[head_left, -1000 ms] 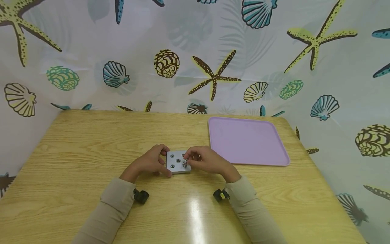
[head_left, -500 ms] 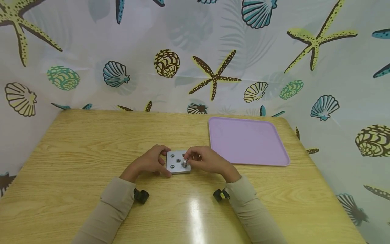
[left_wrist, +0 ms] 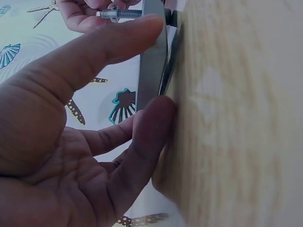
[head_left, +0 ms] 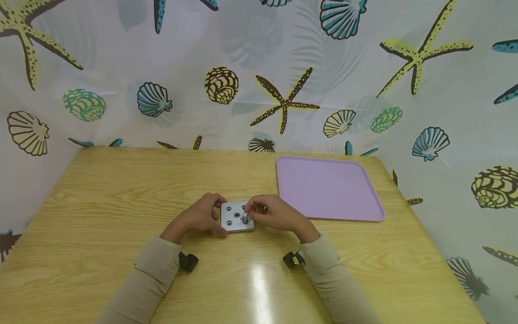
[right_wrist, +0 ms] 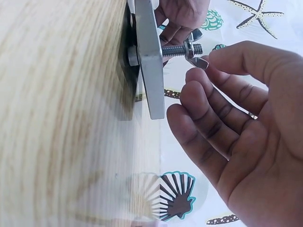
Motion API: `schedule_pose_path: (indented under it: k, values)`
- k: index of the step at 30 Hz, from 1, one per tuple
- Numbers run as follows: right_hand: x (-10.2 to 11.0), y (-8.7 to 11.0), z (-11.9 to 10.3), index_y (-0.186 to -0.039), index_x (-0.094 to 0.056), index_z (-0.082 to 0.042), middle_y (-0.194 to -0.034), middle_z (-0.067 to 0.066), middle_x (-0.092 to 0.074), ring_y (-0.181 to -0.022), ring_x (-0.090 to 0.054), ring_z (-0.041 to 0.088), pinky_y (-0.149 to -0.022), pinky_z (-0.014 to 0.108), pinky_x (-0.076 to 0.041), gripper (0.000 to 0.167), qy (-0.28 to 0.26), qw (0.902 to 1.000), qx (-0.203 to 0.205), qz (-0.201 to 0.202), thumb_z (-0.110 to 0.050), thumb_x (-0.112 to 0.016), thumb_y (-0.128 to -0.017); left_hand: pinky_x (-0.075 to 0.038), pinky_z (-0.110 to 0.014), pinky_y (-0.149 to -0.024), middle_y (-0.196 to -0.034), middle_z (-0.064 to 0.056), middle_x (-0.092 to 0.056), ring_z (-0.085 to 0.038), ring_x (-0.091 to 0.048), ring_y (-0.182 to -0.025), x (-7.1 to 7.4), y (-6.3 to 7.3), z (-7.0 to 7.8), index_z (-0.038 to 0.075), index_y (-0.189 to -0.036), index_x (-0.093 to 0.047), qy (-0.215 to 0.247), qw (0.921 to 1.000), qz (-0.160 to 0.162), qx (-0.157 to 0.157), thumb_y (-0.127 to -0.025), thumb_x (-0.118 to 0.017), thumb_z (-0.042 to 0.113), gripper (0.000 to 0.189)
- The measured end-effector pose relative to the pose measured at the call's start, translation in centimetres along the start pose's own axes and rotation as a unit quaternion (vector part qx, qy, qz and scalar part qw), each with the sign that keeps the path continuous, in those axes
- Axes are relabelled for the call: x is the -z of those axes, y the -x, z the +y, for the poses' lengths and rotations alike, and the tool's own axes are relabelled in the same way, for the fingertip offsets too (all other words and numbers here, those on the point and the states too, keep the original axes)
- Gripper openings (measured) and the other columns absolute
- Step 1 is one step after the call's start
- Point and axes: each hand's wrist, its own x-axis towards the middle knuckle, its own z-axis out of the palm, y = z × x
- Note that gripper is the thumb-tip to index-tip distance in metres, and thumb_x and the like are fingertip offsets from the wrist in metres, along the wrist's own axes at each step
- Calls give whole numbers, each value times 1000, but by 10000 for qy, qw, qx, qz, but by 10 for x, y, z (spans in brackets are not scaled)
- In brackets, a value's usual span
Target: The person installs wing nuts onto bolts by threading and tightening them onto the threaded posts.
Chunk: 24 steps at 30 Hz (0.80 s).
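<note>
A flat silver metal plate [head_left: 237,224] with several holes lies before me, slightly raised over the wooden table. Its left end is gripped by my left hand [head_left: 199,213], thumb on the near edge and fingers at the far side. A threaded bolt [right_wrist: 173,50] passes up through the plate's near right hole, its head [right_wrist: 133,56] showing underneath. Partway along the shank sits a wing nut [right_wrist: 191,49]. My right hand [head_left: 278,213] pinches one wing between thumb and index finger, the other fingers loosely curled beside the plate.
A lilac tray [head_left: 329,189] lies at the back right of the wooden table [head_left: 121,189], close behind my right hand. A sheet printed with shells and starfish [head_left: 283,101] hangs behind the table and along its sides.
The wing nut's wings stand at a slightly different angle. My left thumb has shifted a little along the plate's near edge; both hands otherwise stay in place.
</note>
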Motion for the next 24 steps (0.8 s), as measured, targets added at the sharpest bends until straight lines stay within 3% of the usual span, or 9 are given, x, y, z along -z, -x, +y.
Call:
schedule_pose_path:
  k: [5, 24]
  values:
    - [1, 0, 1, -106, -69, -8, -101, 6, -71, -84, -59, 10, -73, 21, -50, 12, -16, 10000, -37, 25, -11, -61, -98, -57, -31, -61, -132, -18, -44, -24, -54, -97, -1, 1, -1, 2, -134, -48, 287, 9996, -25, 45, -66, -93, 10, 82]
    - [0, 0, 1, -105, -70, -8, -98, 6, -71, -84, -59, 10, -73, 21, -50, 12, 3, 9999, -54, 84, -12, -61, -98, -58, -31, -62, -131, -18, -47, -24, -59, -98, 2, -3, -3, 3, -135, -45, 635, 9979, -109, 110, -65, -92, 5, 84]
